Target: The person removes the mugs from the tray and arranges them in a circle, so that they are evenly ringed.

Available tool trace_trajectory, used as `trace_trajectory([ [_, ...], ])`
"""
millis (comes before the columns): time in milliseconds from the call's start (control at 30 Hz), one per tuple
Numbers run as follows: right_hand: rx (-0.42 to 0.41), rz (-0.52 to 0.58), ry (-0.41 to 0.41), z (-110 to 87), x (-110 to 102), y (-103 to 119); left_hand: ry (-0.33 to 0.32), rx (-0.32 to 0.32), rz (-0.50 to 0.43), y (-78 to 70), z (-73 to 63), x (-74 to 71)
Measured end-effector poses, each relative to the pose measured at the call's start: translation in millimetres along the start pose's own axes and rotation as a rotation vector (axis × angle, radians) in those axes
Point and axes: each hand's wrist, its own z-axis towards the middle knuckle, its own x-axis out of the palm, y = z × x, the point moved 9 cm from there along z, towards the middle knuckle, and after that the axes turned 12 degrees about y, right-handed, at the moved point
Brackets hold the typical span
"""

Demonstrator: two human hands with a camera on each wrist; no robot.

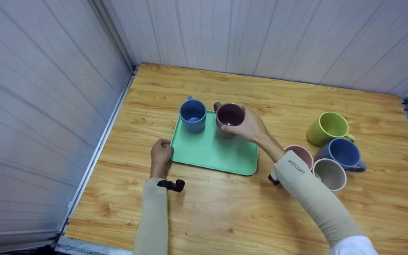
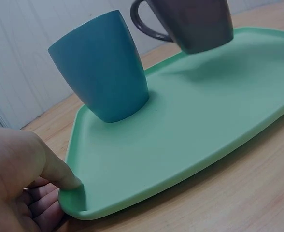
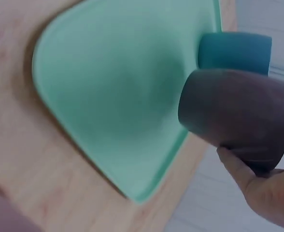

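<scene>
My right hand [image 1: 248,125] grips a dark purple mug [image 1: 230,118] by its sides, thumb on the near side, with its handle pointing to the back left. In the left wrist view the base of this mug [image 2: 207,29] hangs above the green tray [image 2: 147,159], its shadow beneath. On the tray's back left corner stands a blue mug [image 1: 193,115], upright, handle to the back. My left hand [image 1: 161,155] pinches the tray's near left corner, the thumb [image 2: 67,179] over the rim and curled fingers at its outer side.
To the right of the tray several mugs stand close together: a yellow-green mug [image 1: 328,128], a blue mug [image 1: 342,153], a white mug [image 1: 329,174] and a pink mug [image 1: 299,156] partly behind my right sleeve. White panel walls [image 1: 260,35] border the wooden table [image 1: 204,209] at the back and left.
</scene>
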Motion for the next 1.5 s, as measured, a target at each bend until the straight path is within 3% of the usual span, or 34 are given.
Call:
trace_trajectory([
  [267, -0.118, -0.055, 0.093, -8.7, -28.7, -2.5, -0.014, 0.013, 0.011, -1.3, 1.1, -0.3],
  [433, -0.146, -0.086, 0.123, -14.3, -44.4, -13.0, -0.014, -0.003, 0.0, 1.3, 1.7, -0.5],
  [700, -0.11, -0.092, 0.099, -24.7, -66.7, -36.8, -0.008, -0.013, -0.034, 3.3, 1.7, 0.4],
  [1067, -0.013, -0.137, 0.095, -44.7, -82.8, -77.0, 0.004, -0.005, -0.008, 0.8, -0.3, 0.0],
  [1500, 0.046, -0.202, 0.16, -60.5, -91.7, -92.1, 0.003, -0.022, -0.022, 3.0, 1.8, 0.2],
])
